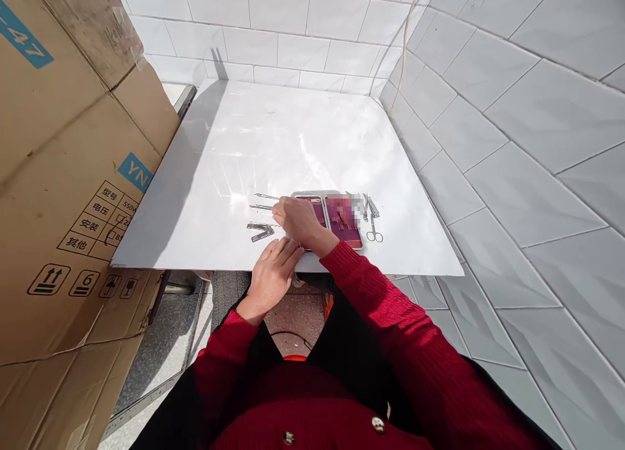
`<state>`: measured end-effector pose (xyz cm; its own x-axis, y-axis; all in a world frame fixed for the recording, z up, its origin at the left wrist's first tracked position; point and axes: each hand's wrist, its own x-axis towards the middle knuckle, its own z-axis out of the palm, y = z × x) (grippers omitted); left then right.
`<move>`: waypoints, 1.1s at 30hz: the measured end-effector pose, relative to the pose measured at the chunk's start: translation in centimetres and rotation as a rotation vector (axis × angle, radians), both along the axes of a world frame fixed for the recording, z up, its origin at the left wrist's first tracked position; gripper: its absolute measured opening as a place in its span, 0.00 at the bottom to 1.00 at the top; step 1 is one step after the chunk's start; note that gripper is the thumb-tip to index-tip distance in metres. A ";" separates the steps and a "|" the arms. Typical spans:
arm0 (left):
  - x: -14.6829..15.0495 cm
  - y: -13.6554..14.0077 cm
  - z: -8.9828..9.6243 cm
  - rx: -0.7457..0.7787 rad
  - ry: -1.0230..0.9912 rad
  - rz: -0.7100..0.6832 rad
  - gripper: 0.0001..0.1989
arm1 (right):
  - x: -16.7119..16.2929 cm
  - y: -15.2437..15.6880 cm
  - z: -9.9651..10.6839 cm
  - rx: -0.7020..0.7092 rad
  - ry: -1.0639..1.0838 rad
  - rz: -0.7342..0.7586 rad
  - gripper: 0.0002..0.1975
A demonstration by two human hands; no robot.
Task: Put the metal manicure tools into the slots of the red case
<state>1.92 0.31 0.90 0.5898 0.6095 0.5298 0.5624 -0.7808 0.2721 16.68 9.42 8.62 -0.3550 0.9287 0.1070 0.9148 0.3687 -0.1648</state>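
Observation:
An open manicure case [360, 243] with a purple-red lining lies near the table's front edge. My right hand [297, 217] reaches across its left half, fingers curled down at the left rim; what they pinch, if anything, is hidden. Below it my left hand [274, 267] rests at the case's near left corner, fingers stretched out and close together. Left of the case lie a thin metal tool [266, 196], another slim metal tool [260, 207] reaching toward my right fingertips, and nail clippers [260, 231]. Small scissors [374, 234] and more clippers [373, 206] lie to the right.
The white table [303, 137] meets a tiled wall [278, 10] at the back and another tiled wall [527, 144] on the right. A large cardboard box [63, 150] stands close along the left side. A pale cable [405, 46] hangs in the back right corner.

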 end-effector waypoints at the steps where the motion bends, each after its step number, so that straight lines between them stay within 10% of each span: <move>1: 0.0 0.0 0.0 0.000 -0.004 -0.001 0.24 | 0.0 0.2 -0.1 -0.006 -0.014 -0.012 0.13; 13: -0.1 -0.1 0.0 0.032 -0.016 -0.005 0.22 | -0.9 1.6 1.0 -0.110 -0.109 0.026 0.11; 24: -0.1 0.2 0.1 0.070 -0.001 0.011 0.24 | 8.0 0.5 -0.1 -0.175 0.760 -0.268 0.27; 33: 0.0 0.4 0.4 0.060 0.059 0.027 0.24 | 8.9 0.4 -1.0 -0.177 0.863 -0.336 0.30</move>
